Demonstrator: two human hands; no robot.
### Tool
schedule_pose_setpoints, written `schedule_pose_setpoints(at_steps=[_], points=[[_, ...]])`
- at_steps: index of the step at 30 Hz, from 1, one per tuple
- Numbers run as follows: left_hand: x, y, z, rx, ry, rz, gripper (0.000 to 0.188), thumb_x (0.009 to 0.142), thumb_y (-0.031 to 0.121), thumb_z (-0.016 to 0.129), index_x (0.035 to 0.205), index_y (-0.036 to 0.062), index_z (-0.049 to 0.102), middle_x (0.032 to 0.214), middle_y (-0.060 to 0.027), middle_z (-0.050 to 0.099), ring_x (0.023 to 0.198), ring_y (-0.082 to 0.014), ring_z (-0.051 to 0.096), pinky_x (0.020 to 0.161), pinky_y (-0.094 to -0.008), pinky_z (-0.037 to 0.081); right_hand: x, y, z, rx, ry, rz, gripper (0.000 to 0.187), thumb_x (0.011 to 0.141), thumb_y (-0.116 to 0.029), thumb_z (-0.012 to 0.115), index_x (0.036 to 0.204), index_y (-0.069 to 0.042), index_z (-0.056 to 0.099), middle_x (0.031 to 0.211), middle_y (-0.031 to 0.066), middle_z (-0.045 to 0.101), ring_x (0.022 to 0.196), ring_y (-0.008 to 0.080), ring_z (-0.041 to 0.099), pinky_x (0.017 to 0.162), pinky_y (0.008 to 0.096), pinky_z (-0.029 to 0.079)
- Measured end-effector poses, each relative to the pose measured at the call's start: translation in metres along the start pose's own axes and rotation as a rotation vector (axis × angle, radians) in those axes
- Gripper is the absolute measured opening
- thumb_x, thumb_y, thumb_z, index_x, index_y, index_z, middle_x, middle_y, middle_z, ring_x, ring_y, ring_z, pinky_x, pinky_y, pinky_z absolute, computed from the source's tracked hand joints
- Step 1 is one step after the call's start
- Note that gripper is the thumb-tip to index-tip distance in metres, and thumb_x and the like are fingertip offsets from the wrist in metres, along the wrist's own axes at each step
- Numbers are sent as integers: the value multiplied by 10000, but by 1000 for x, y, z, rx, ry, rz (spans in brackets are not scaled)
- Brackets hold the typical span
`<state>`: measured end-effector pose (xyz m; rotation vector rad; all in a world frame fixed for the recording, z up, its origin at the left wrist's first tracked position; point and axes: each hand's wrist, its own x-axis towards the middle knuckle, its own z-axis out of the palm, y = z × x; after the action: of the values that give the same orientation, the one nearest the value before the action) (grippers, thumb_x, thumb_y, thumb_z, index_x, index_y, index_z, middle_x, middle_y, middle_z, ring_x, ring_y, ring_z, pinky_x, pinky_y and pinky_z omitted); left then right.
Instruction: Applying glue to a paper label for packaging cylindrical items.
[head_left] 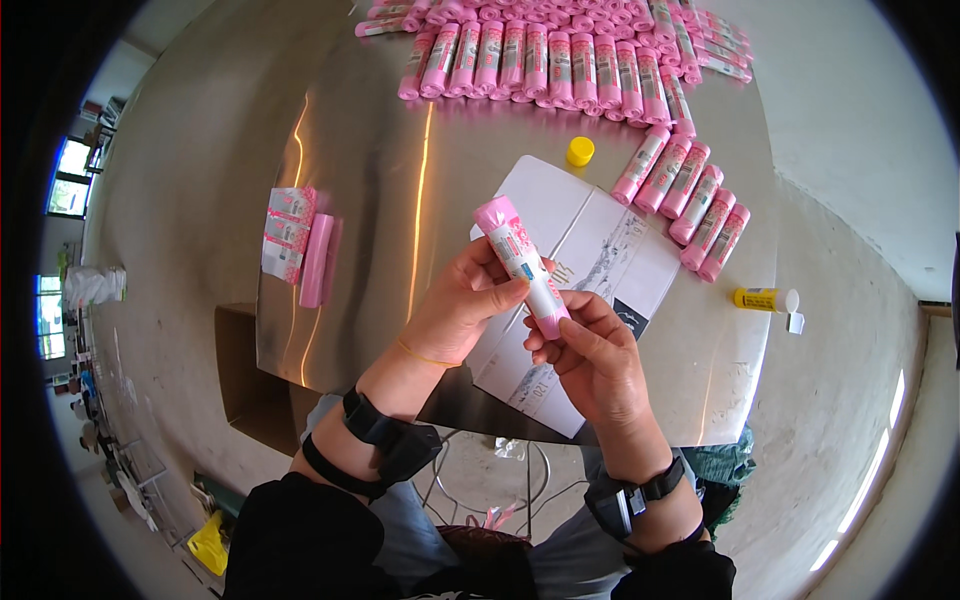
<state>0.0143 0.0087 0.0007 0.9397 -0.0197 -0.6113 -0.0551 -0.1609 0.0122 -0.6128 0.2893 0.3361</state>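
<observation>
Both hands hold a pink plastic bag roll (pixel 512 243) wrapped in a white and pink paper label. It is tilted, its top leaning left, above a flat white cardboard sheet (pixel 540 195). My left hand (pixel 455 305) grips it around the middle, thumb across the label. The fingers of my right hand (pixel 600 365) pinch its lower end. To the left lie a stack of printed labels (pixel 288 235) and plain pink rolls (pixel 316 262) beside them. A yellow cap (pixel 580 151) stands just beyond the cardboard.
Several labelled rolls (pixel 690 180) lie side by side at the right, below a large pile of rolls (pixel 540 60) at the metal table's (pixel 370 200) far end. A yellow glue stick (pixel 763 299) lies near the right edge. An open cardboard box (pixel 250 375) stands left, below the table.
</observation>
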Motion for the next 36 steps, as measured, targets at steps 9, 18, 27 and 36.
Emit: schedule_pose_setpoints(at_steps=[9, 18, 27, 36], points=[[1, 1, 1, -32, 14, -15, 419, 803, 111, 726, 1171, 78, 531, 1139, -121, 608, 1059, -196, 564, 927, -336, 420, 0, 2, 1, -115, 56, -82, 200, 904, -107, 574, 1028, 14, 474, 999, 233, 613, 817, 247, 642, 715, 328, 522], [1, -2, 1, 0, 30, 17, 407, 765, 95, 757, 1109, 68, 542, 1079, -97, 618, 1044, -202, 572, 945, -376, 434, 0, 2, -1, -76, 54, -50, 152, 917, -82, 519, 1027, 11, 468, 996, 221, 615, 812, 248, 642, 717, 331, 510], [1, -3, 1, 21, 20, 21, 435, 767, 82, 752, 1134, 64, 519, 1059, -94, 614, 1059, -219, 571, 949, -379, 437, 2, 5, -1, -122, 59, -47, 149, 935, -94, 545, 1030, -10, 466, 996, 185, 623, 826, 244, 640, 732, 324, 506], [-31, 74, -4, 228, 241, 475, 447, 811, 93, 708, 1202, 79, 492, 1092, -64, 592, 1006, -164, 574, 919, -336, 454, -4, 3, 1, -189, 27, -63, 193, 940, -145, 549, 1053, -7, 475, 987, 135, 613, 839, 215, 622, 725, 314, 495]])
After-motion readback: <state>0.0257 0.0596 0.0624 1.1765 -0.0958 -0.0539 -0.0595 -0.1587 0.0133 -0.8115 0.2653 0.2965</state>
